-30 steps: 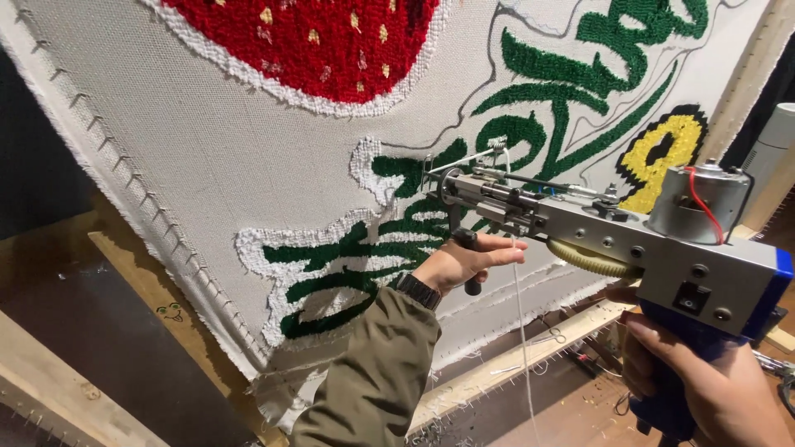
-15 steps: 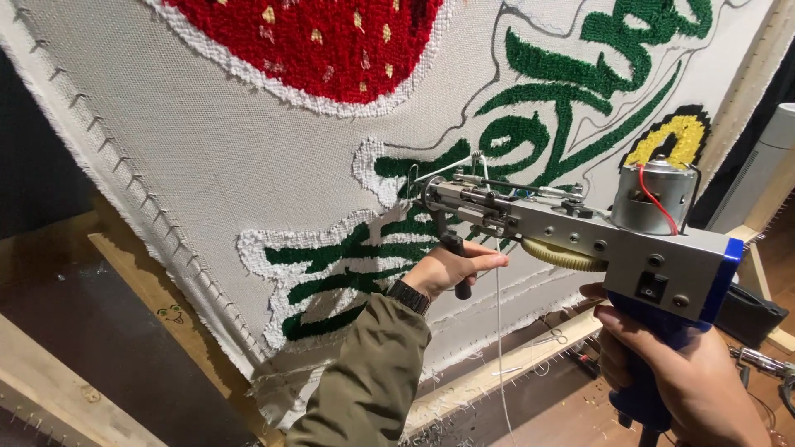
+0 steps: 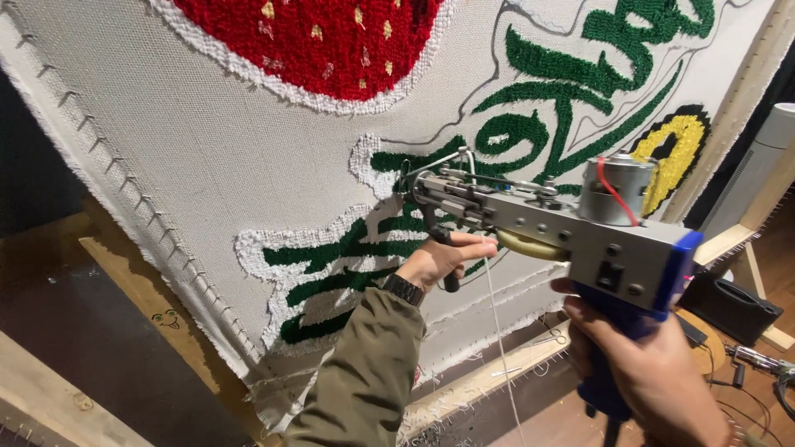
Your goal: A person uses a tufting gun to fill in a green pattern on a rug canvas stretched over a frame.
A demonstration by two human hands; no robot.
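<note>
- Tufting gun (image 3: 546, 228), grey metal with a blue handle, sits in both hands; its needle end presses against the stretched cloth (image 3: 199, 157) just ahead of the forward grip.
- Right hand (image 3: 642, 364) is wrapped tight round the blue pistol handle at the rear of the tool, fingers closed on it.
- Left hand (image 3: 439, 261), in an olive sleeve with a dark wristband, closes round the black front handle that hangs below the gun's nose, thumb lying along the underside.
- White yarn (image 3: 497, 331) drops in a thin strand between the two grips, down past the frame's lower bar.
- Small round motor (image 3: 617, 190) with a red wire stands on top of the gun, just ahead of the rear grip.
- Work already tufted: a red strawberry shape (image 3: 315, 37) edged in white well above the needle, green lettering (image 3: 571, 83) above and beyond the gun, a yellow and black patch (image 3: 675, 149) past the motor, and green strokes (image 3: 331, 265) in a white border right beside the front grip.
- Work left, by my reading: wide stretches of bare cloth remain around those patches, and some drawn outlines near the needle look unfilled, so the piece seems partway done.
- Wooden frame (image 3: 489, 381) runs below both grips.
</note>
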